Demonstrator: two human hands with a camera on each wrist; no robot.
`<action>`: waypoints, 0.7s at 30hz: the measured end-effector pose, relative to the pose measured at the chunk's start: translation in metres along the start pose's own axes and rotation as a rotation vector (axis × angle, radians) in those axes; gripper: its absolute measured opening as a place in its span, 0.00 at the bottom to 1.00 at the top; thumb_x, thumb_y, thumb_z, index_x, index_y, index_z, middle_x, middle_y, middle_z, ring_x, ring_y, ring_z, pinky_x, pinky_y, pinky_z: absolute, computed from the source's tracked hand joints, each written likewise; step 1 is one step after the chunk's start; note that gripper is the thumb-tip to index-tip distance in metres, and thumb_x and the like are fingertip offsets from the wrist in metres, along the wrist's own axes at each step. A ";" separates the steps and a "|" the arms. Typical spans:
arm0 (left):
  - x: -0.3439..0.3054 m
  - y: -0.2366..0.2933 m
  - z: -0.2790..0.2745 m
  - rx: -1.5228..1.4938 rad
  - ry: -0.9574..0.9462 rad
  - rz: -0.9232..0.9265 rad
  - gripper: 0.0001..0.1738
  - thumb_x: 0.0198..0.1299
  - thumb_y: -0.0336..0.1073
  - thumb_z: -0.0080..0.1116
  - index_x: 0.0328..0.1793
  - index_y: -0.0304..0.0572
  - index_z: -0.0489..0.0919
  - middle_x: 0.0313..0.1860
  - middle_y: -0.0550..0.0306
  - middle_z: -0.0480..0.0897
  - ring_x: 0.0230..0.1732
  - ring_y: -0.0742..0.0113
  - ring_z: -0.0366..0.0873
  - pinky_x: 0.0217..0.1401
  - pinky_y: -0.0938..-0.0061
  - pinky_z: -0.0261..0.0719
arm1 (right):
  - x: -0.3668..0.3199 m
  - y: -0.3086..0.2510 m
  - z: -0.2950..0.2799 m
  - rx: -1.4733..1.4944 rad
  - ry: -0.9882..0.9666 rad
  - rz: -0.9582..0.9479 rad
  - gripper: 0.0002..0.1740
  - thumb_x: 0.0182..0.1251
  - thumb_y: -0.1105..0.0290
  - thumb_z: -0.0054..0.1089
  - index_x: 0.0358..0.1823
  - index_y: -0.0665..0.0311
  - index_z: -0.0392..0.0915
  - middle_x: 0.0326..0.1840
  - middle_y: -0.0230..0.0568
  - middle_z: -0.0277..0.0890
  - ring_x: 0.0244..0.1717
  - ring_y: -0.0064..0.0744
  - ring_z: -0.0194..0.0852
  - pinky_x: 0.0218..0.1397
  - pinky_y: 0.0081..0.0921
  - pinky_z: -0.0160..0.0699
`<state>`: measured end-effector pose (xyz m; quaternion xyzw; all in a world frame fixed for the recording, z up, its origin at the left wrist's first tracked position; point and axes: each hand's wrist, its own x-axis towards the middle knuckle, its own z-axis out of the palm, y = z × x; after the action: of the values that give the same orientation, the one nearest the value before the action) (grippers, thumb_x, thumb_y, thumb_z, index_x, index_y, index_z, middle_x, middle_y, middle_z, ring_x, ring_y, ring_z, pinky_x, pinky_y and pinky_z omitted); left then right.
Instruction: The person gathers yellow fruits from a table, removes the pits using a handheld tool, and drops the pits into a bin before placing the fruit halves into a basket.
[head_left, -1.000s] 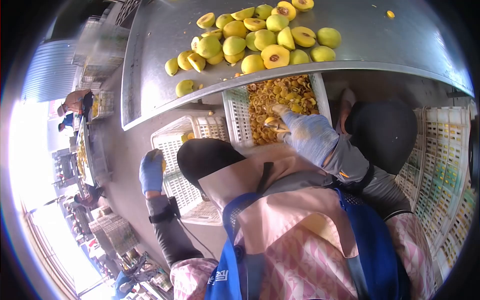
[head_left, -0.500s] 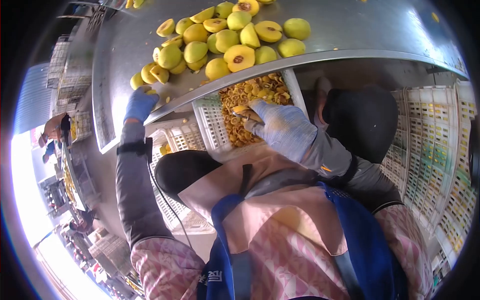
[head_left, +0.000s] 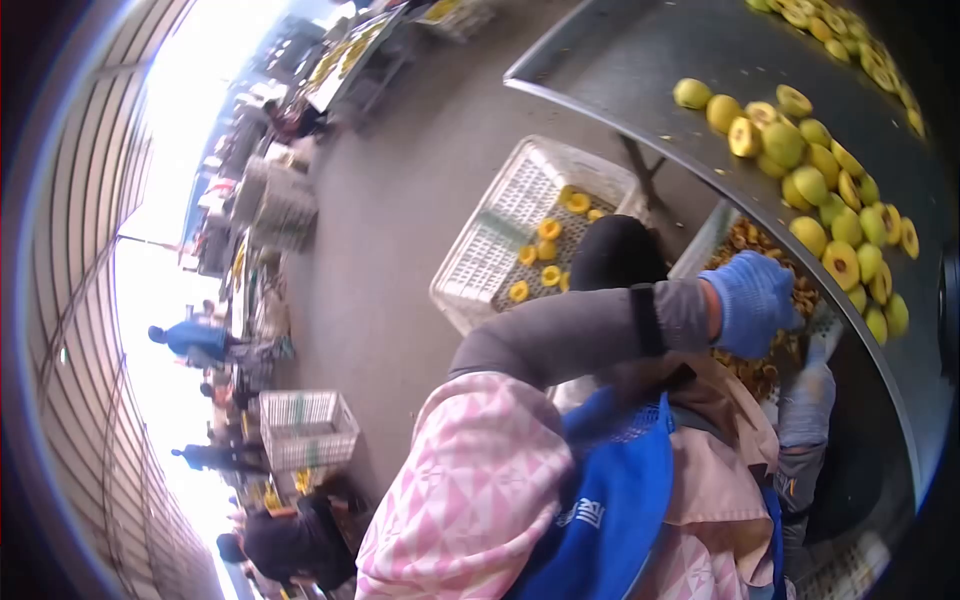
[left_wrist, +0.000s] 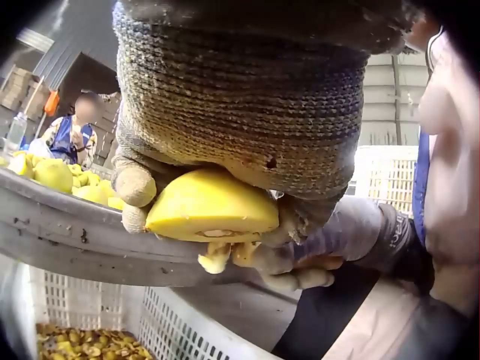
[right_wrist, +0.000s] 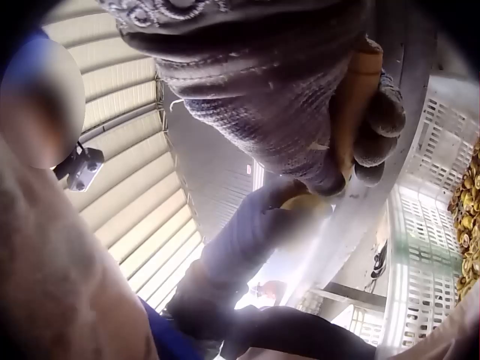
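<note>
The fruit half [left_wrist: 214, 202] is in the left hand [head_left: 752, 305], pinched between thumb and fingers, its cut face showing, above a crate [left_wrist: 184, 326] of scraps [left_wrist: 90, 343]. Near it, the right hand [right_wrist: 292, 112] curls its fingers round a handle [right_wrist: 356, 94]. More fruit [head_left: 784, 145] lies on the worktop [head_left: 620, 85] to the right; a basket [head_left: 475, 265] with hollowed halves [head_left: 548, 229] stands left.

Left arm [head_left: 560, 335] is bent across the torso [head_left: 640, 500], with the gloved left hand [head_left: 752, 303] held out and its fingers curled, while the gloved right hand [right_wrist: 300, 112] is held near it, fingers also curled.
</note>
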<state>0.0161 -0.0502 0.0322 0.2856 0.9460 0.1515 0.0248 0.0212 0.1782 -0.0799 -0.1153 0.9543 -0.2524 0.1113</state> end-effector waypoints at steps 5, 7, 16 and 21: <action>-0.006 -0.010 -0.005 0.007 -0.143 -0.248 0.24 0.47 0.39 0.61 0.54 0.54 0.85 0.36 0.44 0.82 0.42 0.46 0.84 0.43 0.56 0.82 | 0.003 -0.028 -0.012 -0.126 -0.037 0.026 0.22 0.73 0.71 0.51 0.67 0.65 0.70 0.48 0.56 0.83 0.46 0.50 0.83 0.51 0.38 0.79; -0.012 -0.014 0.003 -0.248 0.172 -0.328 0.26 0.50 0.41 0.62 0.58 0.50 0.83 0.40 0.41 0.84 0.46 0.43 0.83 0.50 0.58 0.83 | 0.004 -0.028 -0.016 -0.074 -0.066 0.075 0.23 0.74 0.70 0.52 0.69 0.66 0.68 0.55 0.59 0.80 0.51 0.53 0.82 0.54 0.38 0.78; -0.026 -0.023 0.038 -2.118 0.271 -0.650 0.34 0.70 0.68 0.45 0.66 0.51 0.74 0.54 0.54 0.82 0.50 0.64 0.82 0.43 0.65 0.84 | -0.024 -0.077 -0.034 0.845 -0.040 -0.137 0.18 0.75 0.56 0.58 0.43 0.68 0.74 0.30 0.49 0.77 0.30 0.44 0.74 0.38 0.38 0.74; -0.015 -0.006 0.047 -1.949 0.283 -0.599 0.38 0.68 0.69 0.49 0.72 0.51 0.68 0.56 0.55 0.79 0.55 0.62 0.78 0.46 0.71 0.83 | -0.020 -0.075 -0.035 1.046 0.050 -0.104 0.19 0.75 0.56 0.59 0.43 0.69 0.75 0.28 0.49 0.78 0.28 0.42 0.76 0.36 0.35 0.75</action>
<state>0.0315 -0.0503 -0.0145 -0.1267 0.4386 0.8731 0.1708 0.0429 0.1365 -0.0093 -0.0854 0.6962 -0.7028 0.1186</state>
